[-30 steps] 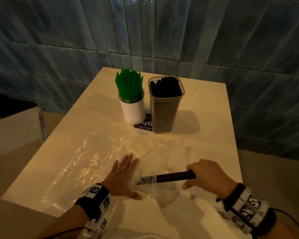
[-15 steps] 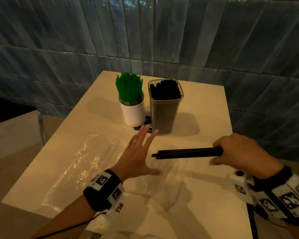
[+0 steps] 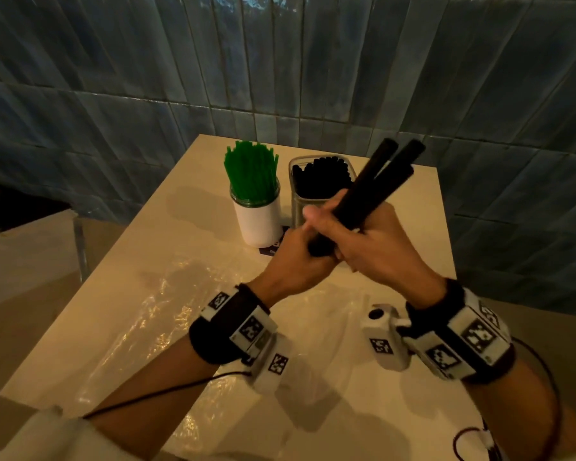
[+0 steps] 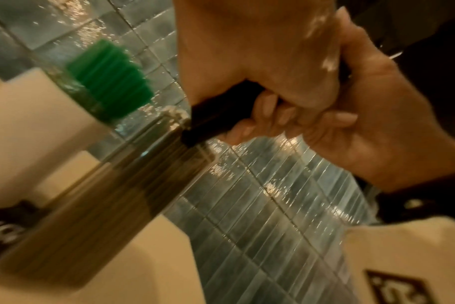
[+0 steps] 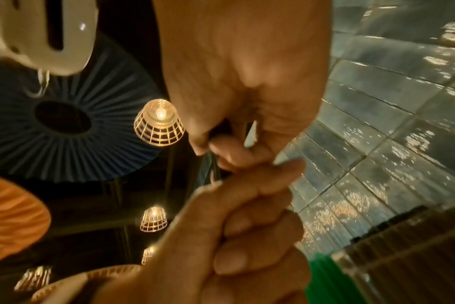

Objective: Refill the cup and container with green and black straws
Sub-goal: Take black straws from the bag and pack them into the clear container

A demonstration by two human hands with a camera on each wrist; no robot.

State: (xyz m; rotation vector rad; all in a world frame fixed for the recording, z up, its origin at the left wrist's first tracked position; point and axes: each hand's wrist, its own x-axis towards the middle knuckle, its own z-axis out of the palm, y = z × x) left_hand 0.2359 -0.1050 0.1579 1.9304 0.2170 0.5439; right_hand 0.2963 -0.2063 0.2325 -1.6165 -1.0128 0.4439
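A bundle of black straws (image 3: 373, 191) is held raised and tilted, tips up to the right, in front of the clear container (image 3: 296, 211) packed with black straws (image 3: 320, 178). My right hand (image 3: 369, 241) grips the bundle's middle. My left hand (image 3: 296, 257) curls round its lower end (image 4: 216, 119). Left of the container stands the white cup (image 3: 258, 221) full of green straws (image 3: 251, 171). The left wrist view shows the cup (image 4: 39, 107), green straws (image 4: 109, 80) and container (image 4: 104, 195) blurred. In the right wrist view both hands are clasped together, right hand (image 5: 247, 82) above left hand (image 5: 234, 226).
Crumpled clear plastic bags (image 3: 140, 327) lie flat over the near half of the cream table (image 3: 423, 227). A dark printed card (image 3: 271, 251) sits under the cup and container. A blue tiled wall (image 3: 280, 61) closes the far side. Cables trail from both wristbands.
My right hand swung the black straws from lying level to tilted up, nearer the container. My left hand left the plastic bag and took hold of the bundle's lower end.
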